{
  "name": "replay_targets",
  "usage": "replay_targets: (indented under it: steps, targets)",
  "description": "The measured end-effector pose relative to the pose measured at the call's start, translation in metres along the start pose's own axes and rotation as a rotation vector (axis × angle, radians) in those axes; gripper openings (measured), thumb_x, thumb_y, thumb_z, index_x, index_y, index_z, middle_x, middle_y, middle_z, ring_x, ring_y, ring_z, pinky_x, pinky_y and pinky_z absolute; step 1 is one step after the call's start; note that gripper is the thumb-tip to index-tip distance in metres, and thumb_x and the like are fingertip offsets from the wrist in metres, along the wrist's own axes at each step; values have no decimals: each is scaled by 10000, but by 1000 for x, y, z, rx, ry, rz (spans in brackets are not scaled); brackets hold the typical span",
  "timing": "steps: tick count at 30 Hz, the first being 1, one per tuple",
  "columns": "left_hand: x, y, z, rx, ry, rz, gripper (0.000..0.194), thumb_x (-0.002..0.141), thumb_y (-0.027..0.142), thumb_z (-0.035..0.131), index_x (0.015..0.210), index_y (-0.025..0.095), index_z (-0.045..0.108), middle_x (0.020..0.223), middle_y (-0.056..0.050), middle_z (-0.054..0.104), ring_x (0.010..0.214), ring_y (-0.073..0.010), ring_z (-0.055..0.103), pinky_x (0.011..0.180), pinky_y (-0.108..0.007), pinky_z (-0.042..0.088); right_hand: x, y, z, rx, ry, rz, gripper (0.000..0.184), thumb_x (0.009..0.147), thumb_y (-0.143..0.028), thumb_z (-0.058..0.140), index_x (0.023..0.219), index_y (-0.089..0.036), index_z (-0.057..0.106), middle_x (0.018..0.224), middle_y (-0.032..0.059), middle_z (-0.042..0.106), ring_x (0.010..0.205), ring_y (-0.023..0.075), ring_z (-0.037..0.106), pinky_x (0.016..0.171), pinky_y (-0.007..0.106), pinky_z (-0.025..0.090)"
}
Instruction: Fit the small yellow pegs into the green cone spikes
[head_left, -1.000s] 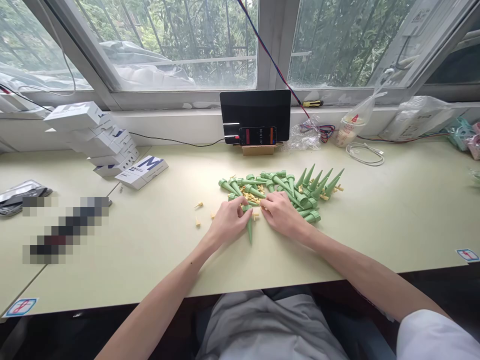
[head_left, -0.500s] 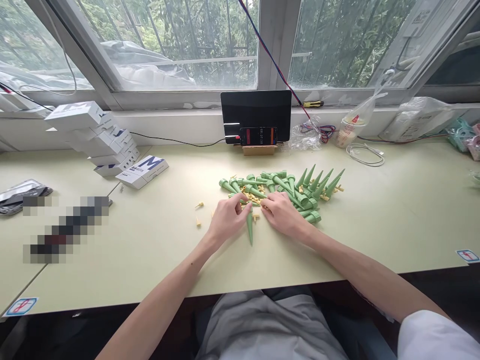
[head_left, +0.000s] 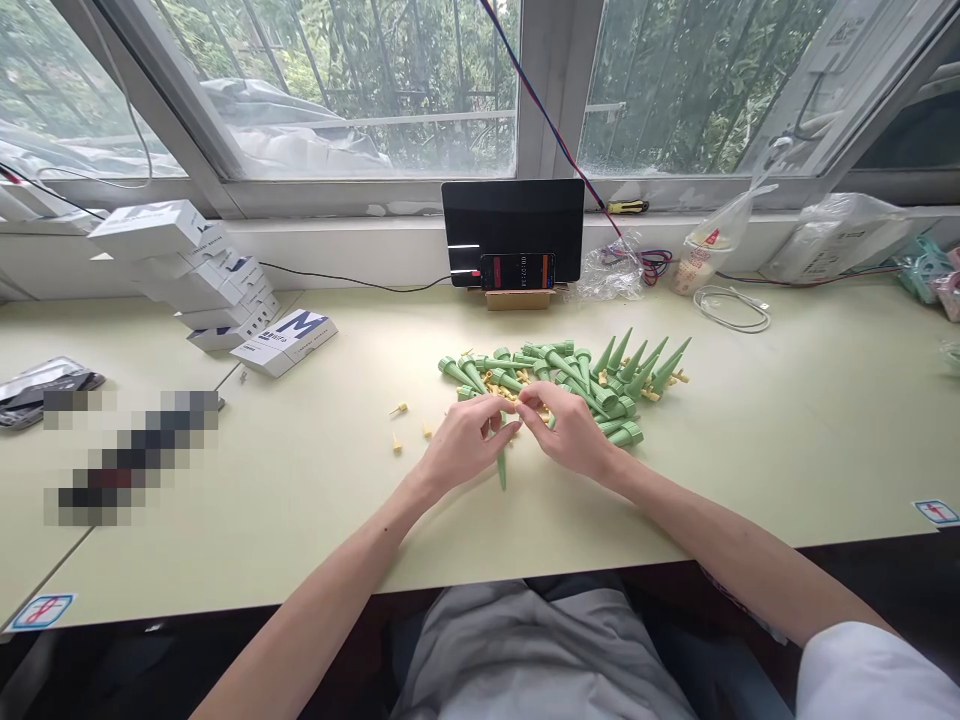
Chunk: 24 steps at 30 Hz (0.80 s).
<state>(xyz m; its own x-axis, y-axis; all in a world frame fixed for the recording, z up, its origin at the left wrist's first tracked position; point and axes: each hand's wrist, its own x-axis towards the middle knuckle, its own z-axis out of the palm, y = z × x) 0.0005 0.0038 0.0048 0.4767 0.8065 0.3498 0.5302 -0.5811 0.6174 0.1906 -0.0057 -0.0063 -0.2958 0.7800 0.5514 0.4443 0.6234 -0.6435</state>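
My left hand (head_left: 471,437) and my right hand (head_left: 568,428) meet fingertip to fingertip at the front of a pile of green plastic spikes (head_left: 576,368). Both are closed in a pinch around a small yellow plastic valve piece (head_left: 517,404), mostly covered by the fingers. Under my left hand a single green spike (head_left: 502,472) lies with its tip toward me, its upper part hidden. More yellow pieces (head_left: 498,378) are mixed into the pile, and a few loose ones (head_left: 397,445) lie left of my left hand.
Behind the pile a phone (head_left: 517,271) leans against a black screen (head_left: 513,215). White boxes (head_left: 217,280) are stacked at the back left, one box (head_left: 285,342) apart. A bagged cup (head_left: 701,262) and a coiled white cable (head_left: 731,310) are at the back right.
My hands have come together, the left moving right and the right drawing slightly back from the pile. A yellow piece now shows between their fingertips; the front spike stays on the table.
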Motion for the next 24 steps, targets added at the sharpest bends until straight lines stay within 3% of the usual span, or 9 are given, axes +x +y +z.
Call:
replay_targets:
  steps: [14,24]
  targets:
    - [1,0,1,29,29,-25,157,932,255,535,847,192,651,685,-1,599,596,-125,505,601,-250,389,0,-2,-1,67,-57,-12,119,1015,-282,482,1015,-209,575,898,47,656,806,177,638,737,314,519]
    - [2,1,2,-33,30,-26,218,956,270,519,779,190,619,632,23,550,566,-111,439,568,-242,346,0,0,0,27,-55,-32,117,1019,-258,470,999,-209,574,898,48,650,811,177,618,739,309,501]
